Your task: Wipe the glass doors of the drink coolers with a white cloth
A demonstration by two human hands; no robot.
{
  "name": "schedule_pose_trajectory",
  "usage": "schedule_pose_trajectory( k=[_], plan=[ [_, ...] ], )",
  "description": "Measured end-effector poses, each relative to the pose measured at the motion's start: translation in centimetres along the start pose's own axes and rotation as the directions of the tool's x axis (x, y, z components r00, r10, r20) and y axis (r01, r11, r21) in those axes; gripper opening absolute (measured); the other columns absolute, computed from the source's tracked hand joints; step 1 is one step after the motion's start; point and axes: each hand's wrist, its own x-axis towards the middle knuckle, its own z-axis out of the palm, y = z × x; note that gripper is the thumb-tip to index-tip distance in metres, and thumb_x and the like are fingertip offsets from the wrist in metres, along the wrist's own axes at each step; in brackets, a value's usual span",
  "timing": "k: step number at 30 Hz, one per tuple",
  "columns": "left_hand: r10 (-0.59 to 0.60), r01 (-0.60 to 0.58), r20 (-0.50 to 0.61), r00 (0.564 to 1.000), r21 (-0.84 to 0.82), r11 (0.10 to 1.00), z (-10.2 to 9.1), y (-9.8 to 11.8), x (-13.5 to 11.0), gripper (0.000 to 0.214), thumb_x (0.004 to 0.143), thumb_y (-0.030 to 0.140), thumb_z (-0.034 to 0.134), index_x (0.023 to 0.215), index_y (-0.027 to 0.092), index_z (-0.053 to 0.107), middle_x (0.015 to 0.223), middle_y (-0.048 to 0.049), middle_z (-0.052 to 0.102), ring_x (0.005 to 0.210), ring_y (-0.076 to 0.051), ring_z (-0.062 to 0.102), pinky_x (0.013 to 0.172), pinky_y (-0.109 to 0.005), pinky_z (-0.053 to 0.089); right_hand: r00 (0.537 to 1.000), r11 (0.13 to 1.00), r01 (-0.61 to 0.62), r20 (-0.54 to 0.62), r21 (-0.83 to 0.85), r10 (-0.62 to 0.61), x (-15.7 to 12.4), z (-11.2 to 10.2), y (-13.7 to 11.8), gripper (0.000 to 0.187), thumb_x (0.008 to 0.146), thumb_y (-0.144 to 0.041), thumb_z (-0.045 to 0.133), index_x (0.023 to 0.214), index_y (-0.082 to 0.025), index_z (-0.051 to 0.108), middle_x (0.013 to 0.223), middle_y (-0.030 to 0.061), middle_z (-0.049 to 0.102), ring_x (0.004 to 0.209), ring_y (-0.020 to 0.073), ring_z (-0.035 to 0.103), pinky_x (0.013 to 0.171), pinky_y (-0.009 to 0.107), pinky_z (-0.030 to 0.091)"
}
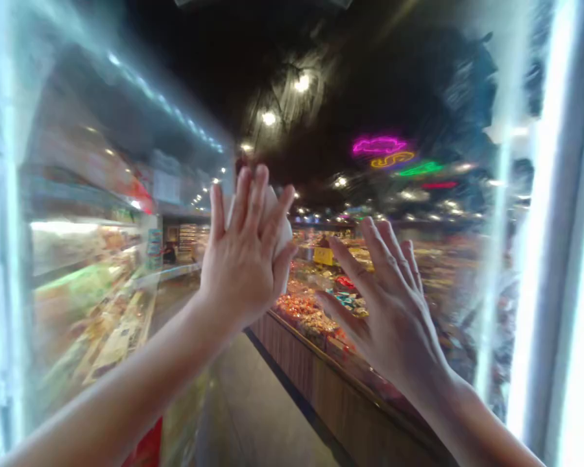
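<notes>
My left hand [243, 259] is raised at the centre of the view, back towards me, fingers stretched upward. A white soft-looking object [285, 235] sits behind its palm, with the thumb against its right side; I cannot make out what it is. My right hand [389, 305] is raised just to the right of it, fingers spread and leaning left, holding nothing. The two hands are a short gap apart and do not touch.
A shop aisle [253, 402] runs ahead. Lit shelves of packaged goods [92, 292] line the left. A wood-fronted counter [321, 383] with heaped sweets runs along the right. Bright vertical frames [555, 246] stand at the right edge. Neon signs [384, 152] hang under a dark ceiling.
</notes>
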Motion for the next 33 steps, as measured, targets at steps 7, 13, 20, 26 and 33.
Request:
schedule_pose_trajectory(
  k=[7, 13, 20, 26, 33],
  plan=[
    [0.074, -0.072, 0.076, 0.994, -0.029, 0.997, 1.2, 3.6, 2.7, 0.067, 0.101, 0.043, 0.042, 0.162, 0.020, 0.027, 0.172, -0.0129, 0.015, 0.161, -0.031, 0.008, 0.131, -0.060, 0.000, 0.999, 0.999, -0.030, 0.039, 0.020, 0.029, -1.4, -2.0, 3.8, 0.083, 0.098, -0.035, 0.061, 0.165, -0.037, 0.011, 0.173, 0.0080, 0.019, 0.158, 0.0380, 0.020, 0.121, 0.072, 0.029],
    [0.187, -0.185, 0.056, 0.981, -0.037, 0.982, 3.2, 7.2, 4.0, 0.067, 0.102, 0.044, 0.040, 0.162, 0.018, 0.026, 0.172, -0.0142, 0.019, 0.161, -0.030, 0.008, 0.131, -0.058, 0.003, 0.999, 0.999, -0.044, 0.005, 0.032, 0.044, -2.7, -3.2, 6.7, 0.083, 0.099, -0.041, 0.060, 0.166, -0.033, 0.012, 0.173, 0.0104, 0.019, 0.159, 0.0362, 0.017, 0.122, 0.071, 0.026],
    [0.103, -0.100, 0.058, 0.993, -0.050, 0.994, 4.4, 9.5, 8.9, 0.066, 0.100, 0.044, 0.039, 0.161, 0.020, 0.030, 0.173, -0.0096, 0.019, 0.161, -0.029, 0.007, 0.130, -0.056, -0.004, 0.999, 1.000, -0.019, -0.036, 0.025, 0.020, -3.1, -4.3, 9.3, 0.088, 0.098, -0.045, 0.061, 0.167, -0.026, 0.009, 0.171, 0.0151, 0.024, 0.158, 0.0354, 0.020, 0.124, 0.066, 0.029],
    [0.299, -0.294, 0.174, 0.938, -0.053, 0.954, 4.5, 10.0, 10.0, 0.063, 0.101, 0.042, 0.038, 0.161, 0.025, 0.029, 0.173, -0.0048, 0.020, 0.161, -0.025, 0.010, 0.130, -0.057, 0.000, 1.000, 0.998, -0.019, -0.024, 0.062, 0.020, -2.7, -5.1, 10.1, 0.084, 0.101, -0.036, 0.056, 0.166, -0.030, 0.004, 0.173, 0.0095, 0.017, 0.158, 0.0354, 0.019, 0.123, 0.066, 0.032],
    [0.212, -0.214, 0.099, 0.972, 0.008, 0.977, 3.3, 7.2, 5.6, 0.066, 0.102, 0.043, 0.040, 0.162, 0.021, 0.027, 0.173, -0.0124, 0.016, 0.161, -0.030, 0.005, 0.131, -0.058, 0.001, 0.997, 0.991, -0.056, -0.042, 0.124, 0.062, -1.7, -3.1, 8.2, 0.079, 0.101, -0.030, 0.053, 0.166, -0.034, 0.008, 0.173, 0.0065, 0.019, 0.158, 0.0352, 0.019, 0.124, 0.067, 0.029]
  ],
)
